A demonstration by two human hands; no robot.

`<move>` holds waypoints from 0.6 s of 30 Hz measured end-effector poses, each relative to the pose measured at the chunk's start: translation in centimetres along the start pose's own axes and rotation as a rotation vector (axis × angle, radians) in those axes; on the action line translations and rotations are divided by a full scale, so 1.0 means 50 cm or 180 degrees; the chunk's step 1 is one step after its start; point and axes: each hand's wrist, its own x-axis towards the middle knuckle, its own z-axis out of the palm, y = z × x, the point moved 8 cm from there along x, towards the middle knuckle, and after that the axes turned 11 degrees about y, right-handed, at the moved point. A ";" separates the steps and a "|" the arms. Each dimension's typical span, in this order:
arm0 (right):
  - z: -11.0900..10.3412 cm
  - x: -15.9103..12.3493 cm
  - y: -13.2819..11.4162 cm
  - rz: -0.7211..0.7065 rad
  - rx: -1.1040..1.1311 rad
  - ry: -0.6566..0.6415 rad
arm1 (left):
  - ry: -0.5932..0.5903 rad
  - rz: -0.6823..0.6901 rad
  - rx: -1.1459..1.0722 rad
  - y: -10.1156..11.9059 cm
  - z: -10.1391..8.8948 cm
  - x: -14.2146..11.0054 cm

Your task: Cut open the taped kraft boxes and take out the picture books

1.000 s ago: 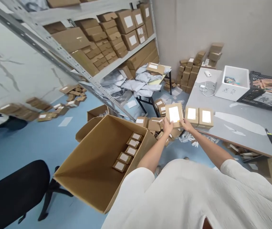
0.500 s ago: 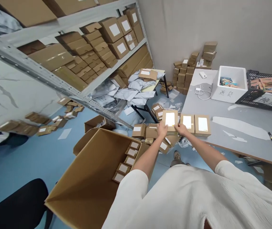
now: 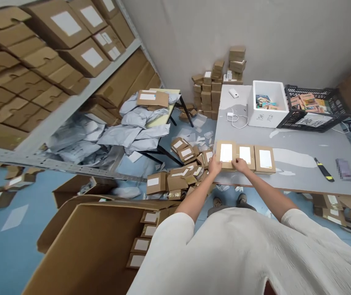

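A small cardboard box (image 3: 226,144) with a white label sits at the table's left end, gripped at its near corners. My left hand (image 3: 215,166) closes on its left corner. At its right corner, my right hand (image 3: 240,164) is closed with the fingers curled. Beside it in a row stand a second labelled box (image 3: 245,152), partly behind my right hand, and a third labelled box (image 3: 264,159). All three labels face up. The undersides of the held box are hidden, so I cannot tell how fully it rests on the grey table (image 3: 298,176).
A white foam bin (image 3: 267,116), a black crate (image 3: 317,121) and a utility knife (image 3: 323,169) lie on the table. A large open carton (image 3: 80,246) holding labelled boxes stands at lower left. Loose boxes (image 3: 175,178) litter the floor; a loaded shelf (image 3: 101,78) rises at left.
The held box has moved right, from beyond the table's left edge to beside the two other boxes. My view has turned to the right. Both hands have kept hold of the box.
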 end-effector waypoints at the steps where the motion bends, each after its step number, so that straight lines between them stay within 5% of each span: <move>1: -0.014 0.011 0.020 0.0023 -0.0036 0.0019 | -0.0063 -0.0001 0.0005 0.015 0.023 0.003; 6: -0.056 0.056 0.098 0.0063 -0.0135 0.0066 | -0.0311 -0.0245 0.0176 0.056 0.121 0.006; 10: -0.053 0.068 0.114 -0.0089 -0.0184 -0.0013 | -0.0409 -0.0311 0.0265 0.053 0.159 0.001; 14: -0.046 0.060 0.096 -0.0181 -0.0283 0.0084 | -0.0625 -0.0121 0.0247 0.044 0.163 0.007; 18: -0.031 0.046 0.026 -0.0520 -0.0145 0.0365 | -0.0525 -0.0319 0.0562 0.009 0.118 0.032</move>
